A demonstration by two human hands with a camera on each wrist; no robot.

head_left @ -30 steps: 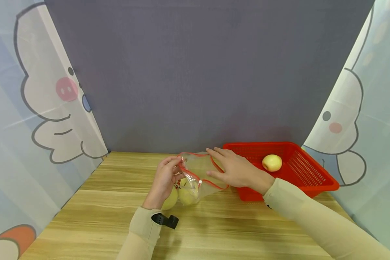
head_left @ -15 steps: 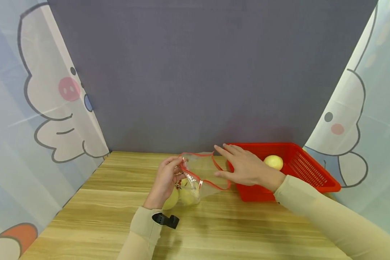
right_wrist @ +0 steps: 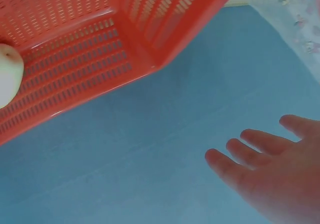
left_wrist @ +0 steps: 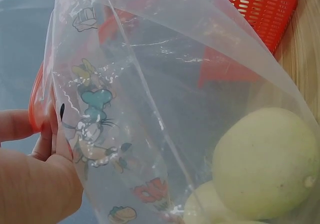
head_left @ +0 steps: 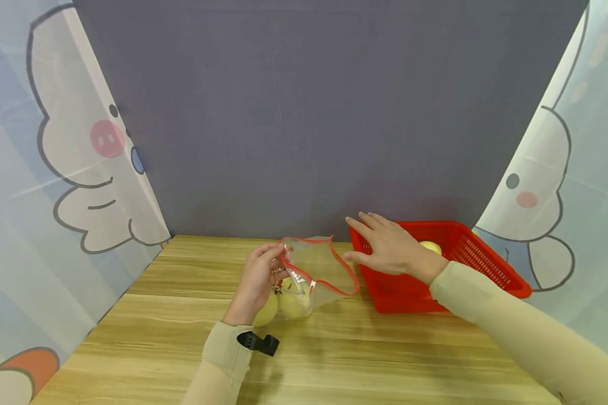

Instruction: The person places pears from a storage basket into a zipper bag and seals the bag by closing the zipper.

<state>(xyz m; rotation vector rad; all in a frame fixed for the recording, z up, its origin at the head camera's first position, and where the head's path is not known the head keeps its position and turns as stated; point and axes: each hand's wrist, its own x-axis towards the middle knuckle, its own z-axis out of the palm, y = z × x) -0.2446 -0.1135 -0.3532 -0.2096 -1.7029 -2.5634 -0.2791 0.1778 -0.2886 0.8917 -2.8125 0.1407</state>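
Observation:
My left hand (head_left: 255, 281) pinches the red zip edge of a clear plastic zip bag (head_left: 329, 264), whose mouth gapes toward the right. Pale yellow-green apples (head_left: 295, 305) lie in the lower part of the bag; the left wrist view shows one large apple (left_wrist: 265, 164) through the printed film. With fingers straight and spread, my right hand (head_left: 387, 244) hovers over the left rim of a red basket (head_left: 405, 298), holding nothing. Inside the basket sits a yellow apple (head_left: 430, 246), partly hidden behind the right wrist; the right wrist view also catches this apple (right_wrist: 9, 74).
The basket stands at the right of a wood-grain table (head_left: 147, 326), close to the dark grey backdrop (head_left: 304, 124). Curtains with cartoon animals (head_left: 96, 169) hang on both sides. A black band (head_left: 258, 342) is on the left wrist.
My right hand has left the bag's mouth and moved right and up to over the basket rim, covering more of the apple there. The left hand keeps its place on the bag.

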